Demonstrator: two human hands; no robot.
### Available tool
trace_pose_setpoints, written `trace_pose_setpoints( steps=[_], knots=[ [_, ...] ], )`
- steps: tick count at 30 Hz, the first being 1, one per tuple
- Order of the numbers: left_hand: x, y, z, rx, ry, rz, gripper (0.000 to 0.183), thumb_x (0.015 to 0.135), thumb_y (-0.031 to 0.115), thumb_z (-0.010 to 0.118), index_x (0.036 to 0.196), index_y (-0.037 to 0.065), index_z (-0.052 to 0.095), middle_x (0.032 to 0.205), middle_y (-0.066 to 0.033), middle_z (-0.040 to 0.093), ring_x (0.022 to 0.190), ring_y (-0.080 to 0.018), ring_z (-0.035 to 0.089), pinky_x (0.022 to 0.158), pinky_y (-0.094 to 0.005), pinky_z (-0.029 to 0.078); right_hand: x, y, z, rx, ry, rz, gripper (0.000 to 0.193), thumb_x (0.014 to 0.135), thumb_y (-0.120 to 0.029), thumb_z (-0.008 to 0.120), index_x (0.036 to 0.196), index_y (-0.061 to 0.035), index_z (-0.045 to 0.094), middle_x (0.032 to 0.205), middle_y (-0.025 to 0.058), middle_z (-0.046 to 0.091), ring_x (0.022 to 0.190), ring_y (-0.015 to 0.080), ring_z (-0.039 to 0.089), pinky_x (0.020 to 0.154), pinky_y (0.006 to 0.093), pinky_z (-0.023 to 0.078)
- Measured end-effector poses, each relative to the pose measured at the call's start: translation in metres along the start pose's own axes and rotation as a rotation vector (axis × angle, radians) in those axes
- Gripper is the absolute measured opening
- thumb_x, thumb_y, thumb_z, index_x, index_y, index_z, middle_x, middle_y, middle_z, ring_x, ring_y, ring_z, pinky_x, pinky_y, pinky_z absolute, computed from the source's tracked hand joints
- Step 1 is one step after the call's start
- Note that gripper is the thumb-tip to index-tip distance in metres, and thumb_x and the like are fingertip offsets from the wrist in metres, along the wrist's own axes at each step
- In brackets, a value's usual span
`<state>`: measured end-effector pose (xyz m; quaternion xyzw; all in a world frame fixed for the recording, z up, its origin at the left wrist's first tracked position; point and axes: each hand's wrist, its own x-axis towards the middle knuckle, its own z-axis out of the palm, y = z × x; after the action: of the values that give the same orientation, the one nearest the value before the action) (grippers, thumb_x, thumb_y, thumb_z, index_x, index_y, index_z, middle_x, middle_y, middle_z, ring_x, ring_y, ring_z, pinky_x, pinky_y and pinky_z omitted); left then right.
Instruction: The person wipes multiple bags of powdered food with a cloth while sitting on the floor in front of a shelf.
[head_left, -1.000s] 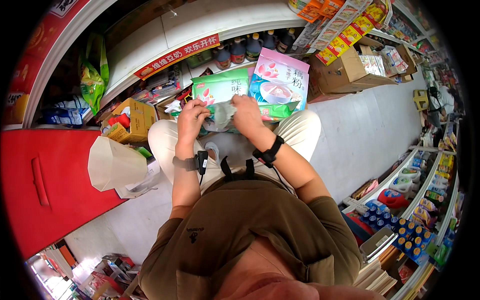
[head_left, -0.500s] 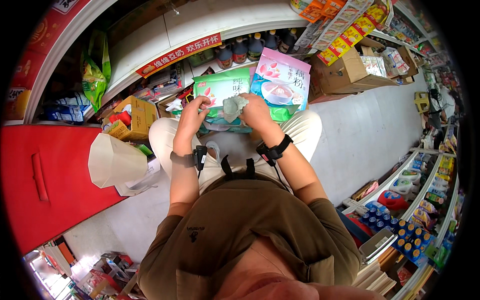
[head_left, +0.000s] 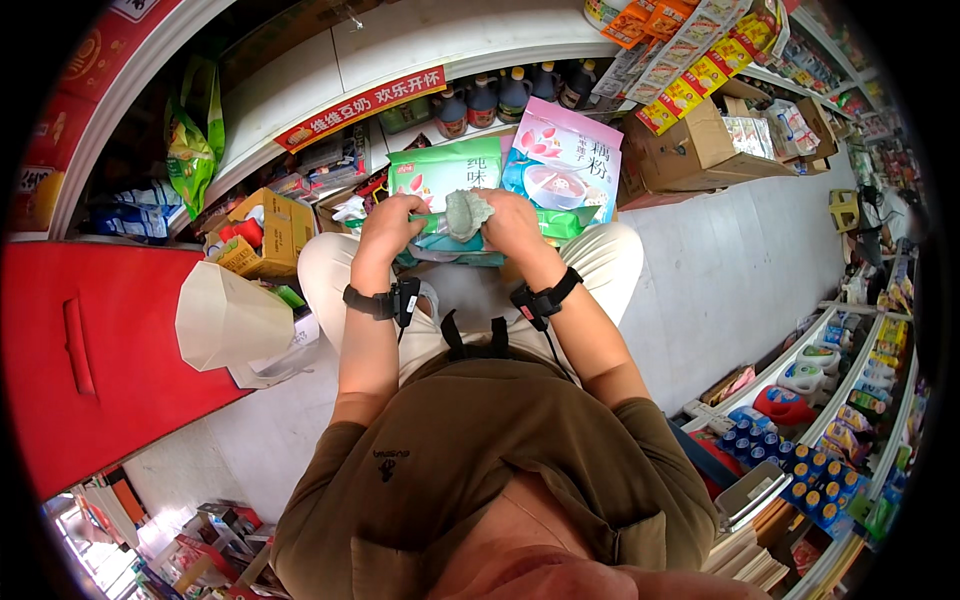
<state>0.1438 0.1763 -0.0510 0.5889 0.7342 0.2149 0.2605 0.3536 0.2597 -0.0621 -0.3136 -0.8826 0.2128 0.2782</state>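
Note:
My right hand (head_left: 513, 221) is closed on a crumpled grey-green cloth (head_left: 464, 213), which bunches out at its left side. Close by on the left, my left hand (head_left: 389, 227) has its fingers curled at the edge of a green package in the front row; the exact grip is partly hidden. Behind both hands stands a green and white pouch (head_left: 428, 170) with pink flower pictures. To its right leans a pink and blue pouch (head_left: 568, 162) showing a bowl. More green and teal packages (head_left: 562, 224) lie under and beside my hands, between my knees.
A shelf edge with a red label strip (head_left: 360, 108) runs above, with dark sauce bottles (head_left: 482, 101) under it. Cardboard boxes (head_left: 700, 142) sit at right; a small carton (head_left: 287, 238) and a cream bin (head_left: 235, 318) stand at left. Shelves of bottles (head_left: 800, 376) line the far right.
My left hand has moved slightly down and right, closing in on the front package's edge. The cloth in my right hand has shifted a little and now looks more upright.

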Motion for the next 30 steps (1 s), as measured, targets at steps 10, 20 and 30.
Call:
trace_pose_setpoints(
  steps=[10, 20, 30],
  knots=[
    [-0.015, 0.005, -0.009, -0.313, 0.086, 0.112, 0.020, 0.072, 0.000, 0.071, 0.091, 0.004, 0.067, 0.100, -0.0110, 0.063, 0.096, -0.0304, 0.061, 0.084, -0.0367, 0.048, 0.003, 0.009, 0.002, 0.005, 0.035, 0.046, 0.015, 0.074, -0.009, 0.064, 0.089, -0.0087, 0.066, 0.084, 0.0126, 0.066, 0.080, 0.0337, 0.064, 0.068, 0.0429, 0.051],
    [-0.023, -0.016, -0.004, -0.219, 0.162, 0.192, 0.024, 0.069, -0.008, 0.071, 0.092, 0.001, 0.067, 0.099, -0.0106, 0.064, 0.098, -0.0288, 0.061, 0.085, -0.0350, 0.048, 0.011, -0.031, -0.011, 0.117, 0.140, 0.080, 0.039, 0.065, -0.010, 0.075, 0.102, -0.0037, 0.063, 0.108, 0.0119, 0.060, 0.099, 0.0346, 0.058, 0.082, 0.0416, 0.049],
    [-0.020, -0.031, 0.012, -0.205, 0.271, 0.202, 0.025, 0.072, -0.010, 0.063, 0.095, -0.001, 0.068, 0.103, -0.0137, 0.065, 0.097, -0.0319, 0.063, 0.086, -0.0351, 0.050, -0.002, -0.062, 0.037, 0.188, 0.049, -0.055, 0.030, 0.072, -0.006, 0.064, 0.101, -0.0054, 0.063, 0.097, 0.0110, 0.061, 0.089, 0.0333, 0.060, 0.076, 0.0430, 0.050]
  ],
)
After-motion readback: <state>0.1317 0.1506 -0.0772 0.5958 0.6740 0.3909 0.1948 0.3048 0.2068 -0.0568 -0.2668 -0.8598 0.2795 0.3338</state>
